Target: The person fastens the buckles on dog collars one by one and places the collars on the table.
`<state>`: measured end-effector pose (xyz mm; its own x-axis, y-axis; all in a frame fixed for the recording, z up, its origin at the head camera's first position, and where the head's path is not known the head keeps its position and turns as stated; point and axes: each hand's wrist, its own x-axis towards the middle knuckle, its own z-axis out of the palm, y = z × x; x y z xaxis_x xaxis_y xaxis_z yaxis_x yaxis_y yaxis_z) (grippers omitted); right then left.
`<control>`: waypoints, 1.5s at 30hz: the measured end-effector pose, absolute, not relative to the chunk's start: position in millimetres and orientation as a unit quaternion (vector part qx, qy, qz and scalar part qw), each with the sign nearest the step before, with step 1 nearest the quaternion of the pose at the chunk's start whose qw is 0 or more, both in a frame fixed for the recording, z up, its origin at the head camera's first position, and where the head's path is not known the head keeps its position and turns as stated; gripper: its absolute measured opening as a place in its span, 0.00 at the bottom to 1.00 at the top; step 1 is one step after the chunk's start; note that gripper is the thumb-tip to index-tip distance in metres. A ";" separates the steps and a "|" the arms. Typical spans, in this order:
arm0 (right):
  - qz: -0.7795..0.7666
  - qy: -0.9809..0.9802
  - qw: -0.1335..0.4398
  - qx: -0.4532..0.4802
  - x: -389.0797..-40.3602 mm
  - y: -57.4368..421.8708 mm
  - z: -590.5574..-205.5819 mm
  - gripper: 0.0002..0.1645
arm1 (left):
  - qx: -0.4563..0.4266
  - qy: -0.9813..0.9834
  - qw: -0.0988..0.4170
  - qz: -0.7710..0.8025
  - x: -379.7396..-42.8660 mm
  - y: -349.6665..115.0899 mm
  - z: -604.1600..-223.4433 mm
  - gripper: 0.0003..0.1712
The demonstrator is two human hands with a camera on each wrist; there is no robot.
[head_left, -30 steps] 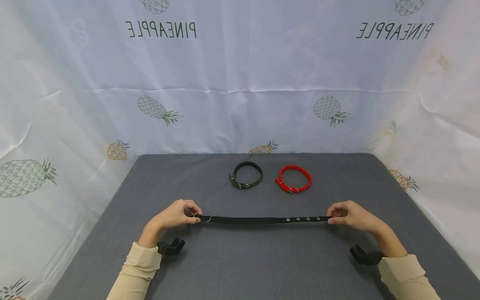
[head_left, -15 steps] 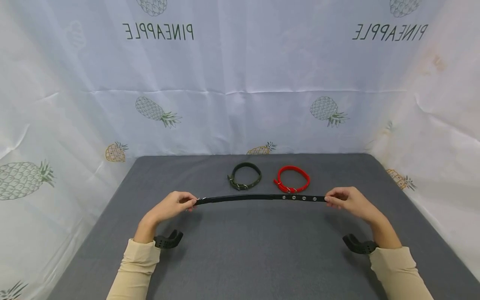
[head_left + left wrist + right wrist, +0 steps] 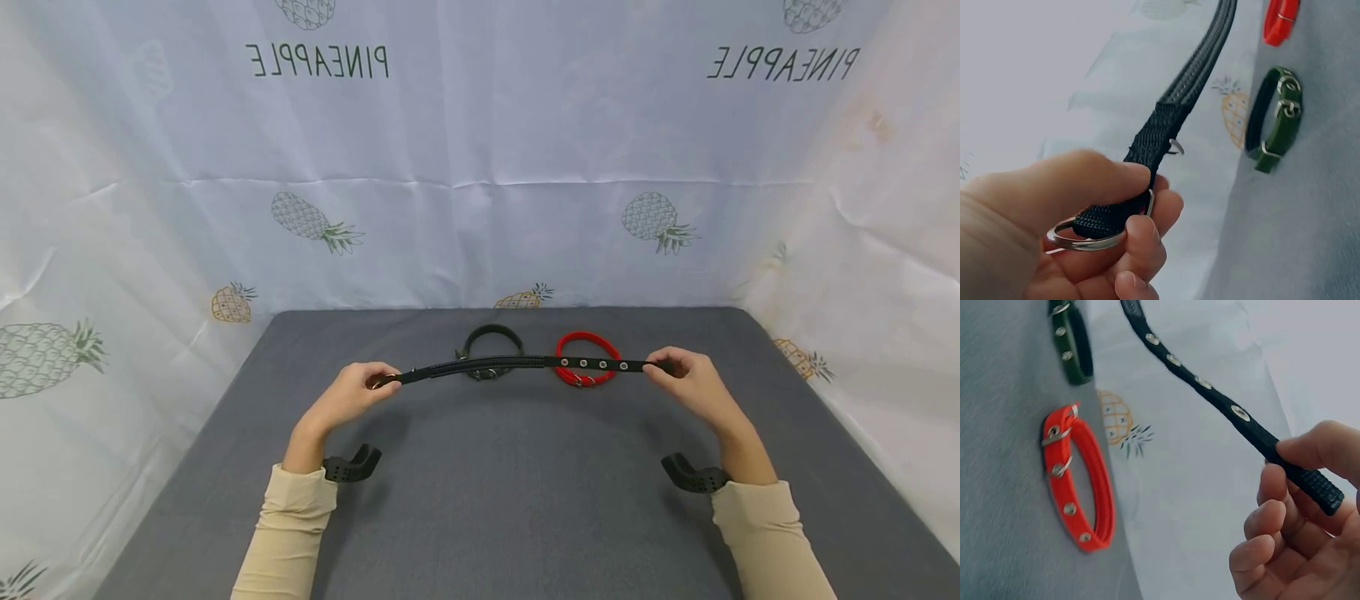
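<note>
A black collar [image 3: 487, 364] is stretched out lengthwise between my two hands, above the table and bowed slightly upward. My left hand [image 3: 355, 393] pinches its buckle end between thumb and fingers; the metal buckle [image 3: 1088, 242] shows beside the fingers in the left wrist view. At the other end, my right hand [image 3: 697, 385] pinches the strap near its tip [image 3: 1329, 499], past a row of metal eyelets [image 3: 1240, 413]. In the head view the black collar overlaps a dark green collar [image 3: 492, 330] and a red collar [image 3: 588, 336], both buckled into loops on the table behind it.
A grey table [image 3: 517, 500] spreads under both hands. White curtains printed with pineapples [image 3: 480, 242] hang behind it and at both sides. A black wrist mount [image 3: 352, 464] sits on my left wrist, another black mount [image 3: 693, 475] on my right.
Both hands have moved forward and up with the black collar, away from me. It now overlaps the two looped collars in view, and it bows more than before.
</note>
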<state>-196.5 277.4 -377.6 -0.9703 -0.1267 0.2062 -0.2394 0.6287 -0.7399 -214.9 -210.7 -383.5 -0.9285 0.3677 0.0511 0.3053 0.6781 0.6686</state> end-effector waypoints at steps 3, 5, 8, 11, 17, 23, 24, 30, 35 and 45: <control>0.434 -0.892 0.086 0.093 -198.1 272.7 -375.3 0.12 | 0.180 0.915 0.023 0.360 -215.8 -206.7 -381.1 0.14; 0.443 -0.886 0.100 0.094 -199.5 268.8 -373.7 0.13 | 0.173 0.915 0.007 0.365 -216.2 -203.4 -379.6 0.14; 0.477 -0.864 0.129 0.097 -201.5 260.8 -370.0 0.14 | 0.166 0.909 -0.011 0.382 -216.8 -197.3 -376.9 0.15; 0.525 -0.829 0.165 0.100 -203.9 251.1 -365.0 0.12 | 0.161 0.899 -0.032 0.405 -217.1 -189.2 -373.1 0.15; 0.626 -0.739 0.212 0.129 -208.8 232.2 -356.8 0.05 | 0.160 0.880 -0.097 0.437 -220.2 -173.9 -367.9 0.15; 0.660 -0.702 0.204 0.174 -211.3 216.2 -353.8 0.05 | 0.179 0.851 -0.141 0.474 -221.4 -161.1 -366.1 0.17; 0.662 -0.701 0.200 0.175 -211.3 213.5 -353.3 0.04 | 0.183 0.846 -0.143 0.480 -221.4 -159.2 -365.8 0.17; 0.674 -0.692 0.180 0.185 -209.9 198.0 -350.4 0.05 | 0.204 0.819 -0.147 0.515 -219.6 -148.7 -365.0 0.17; 0.666 -0.698 0.182 0.190 -208.8 185.5 -350.2 0.13 | 0.221 0.800 -0.153 0.537 -220.4 -139.7 -366.9 0.17; 0.635 -0.731 0.153 0.196 -206.6 162.4 -349.9 0.14 | 0.277 0.761 -0.177 0.559 -218.6 -123.3 -369.4 0.16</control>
